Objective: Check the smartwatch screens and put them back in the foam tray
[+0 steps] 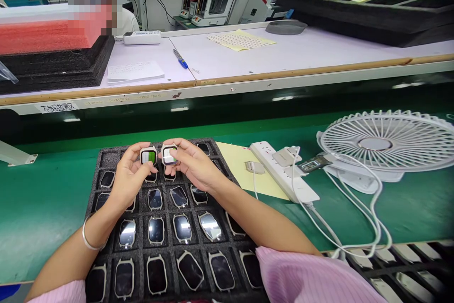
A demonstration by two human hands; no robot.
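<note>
My left hand grips a smartwatch body between thumb and fingers, its lit screen showing white and green. Close beside it, my right hand pinches a second smartwatch body, also lit, with the thumb over part of its screen. Both are held above the far part of a black foam tray. Strapless watch bodies with dark screens, such as this watch, lie in the tray's compartments. Some sit turned at an angle. My forearms hide part of the tray.
Right of the tray lie yellow paper, a white power strip and a white fan with looping cables. A raised shelf crosses behind, bearing foam stacks, a pen and a notepad. Another person is beyond it.
</note>
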